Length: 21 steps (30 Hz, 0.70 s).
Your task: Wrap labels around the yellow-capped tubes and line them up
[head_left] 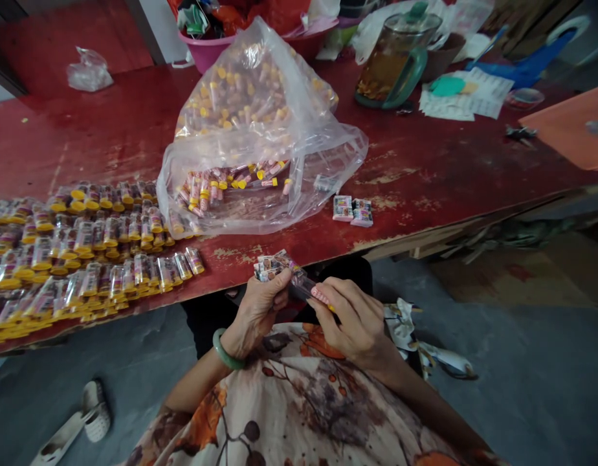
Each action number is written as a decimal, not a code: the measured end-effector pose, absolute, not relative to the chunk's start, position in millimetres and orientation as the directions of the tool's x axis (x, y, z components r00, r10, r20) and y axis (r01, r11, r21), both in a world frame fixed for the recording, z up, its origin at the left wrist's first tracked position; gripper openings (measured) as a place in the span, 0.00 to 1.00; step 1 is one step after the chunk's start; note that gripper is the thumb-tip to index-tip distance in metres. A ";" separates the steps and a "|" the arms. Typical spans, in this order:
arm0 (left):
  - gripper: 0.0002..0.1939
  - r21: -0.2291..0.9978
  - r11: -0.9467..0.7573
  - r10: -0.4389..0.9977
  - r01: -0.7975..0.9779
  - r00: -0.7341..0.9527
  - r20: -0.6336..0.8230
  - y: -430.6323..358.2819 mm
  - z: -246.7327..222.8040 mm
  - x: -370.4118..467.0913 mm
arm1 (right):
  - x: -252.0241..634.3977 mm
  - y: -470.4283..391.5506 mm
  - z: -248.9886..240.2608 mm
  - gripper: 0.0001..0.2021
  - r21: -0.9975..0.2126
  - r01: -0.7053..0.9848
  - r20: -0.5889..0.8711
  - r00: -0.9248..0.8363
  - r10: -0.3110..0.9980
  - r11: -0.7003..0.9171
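Observation:
My left hand (264, 301) is closed on a small stack of printed labels (271, 264), with the thumb pressed on top. A clear sleeve (303, 283) stretches from its fingertips toward the other hand; where one piece ends and the other begins is hard to make out. Between the thumb and fingers of my right hand (352, 317) is a small tube (321, 294) with pink contents and a yellow cap, its end at the sleeve. Both hands are above my lap, just off the table edge. Two small stacks of printed labels (352, 211) lie on the table ahead.
A large clear plastic bag (323, 139) full of yellow-capped tubes lies open on the red table (415, 168). Rows of labelled tubes (90, 236) cover the left side. Behind stand a glass teapot (393, 61) and a pink basin (206, 52). Slippers (95, 414) lie on the floor.

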<state>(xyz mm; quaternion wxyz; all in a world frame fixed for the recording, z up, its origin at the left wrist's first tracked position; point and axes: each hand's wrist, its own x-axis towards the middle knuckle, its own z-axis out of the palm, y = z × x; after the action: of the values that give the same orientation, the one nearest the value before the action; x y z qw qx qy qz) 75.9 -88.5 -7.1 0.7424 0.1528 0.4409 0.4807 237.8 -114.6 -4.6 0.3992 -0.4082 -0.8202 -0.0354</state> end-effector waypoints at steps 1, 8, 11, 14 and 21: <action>0.24 0.669 0.475 0.856 -0.572 0.124 -0.502 -89.1 -6.9 76.3 | 237.6 -115.0 -4.7 0.14 -0.245 0.709 0.681 -0.360 0.638 0.661; 0.23 0.799 0.356 0.896 -0.485 -0.067 -0.439 -92.0 -13.7 78.7 | 233.8 -119.4 -7.9 0.15 -0.001 0.788 0.680 -0.451 0.578 0.616; 0.22 0.811 0.339 0.904 -0.477 -0.074 -0.421 -91.7 -16.5 78.2 | 232.9 -118.1 -7.9 0.13 -0.052 0.778 0.682 -0.431 0.592 0.626; 0.21 0.807 0.322 0.912 -0.495 -0.068 -0.405 -90.4 -17.5 78.0 | 232.4 -116.3 -5.1 0.10 -0.122 0.768 0.700 -0.382 0.603 0.628; 0.25 0.807 0.385 0.901 -0.449 -0.008 -0.434 -86.1 -17.7 80.7 | 234.2 -117.2 -5.0 0.10 -0.398 0.685 0.712 -0.189 0.677 0.610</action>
<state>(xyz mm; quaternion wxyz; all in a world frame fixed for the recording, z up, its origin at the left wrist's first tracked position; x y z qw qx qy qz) 80.7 -86.1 -17.7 0.6668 0.2272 0.4977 0.5061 234.2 -117.2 -5.0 0.4589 -0.4417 -0.7710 -0.0048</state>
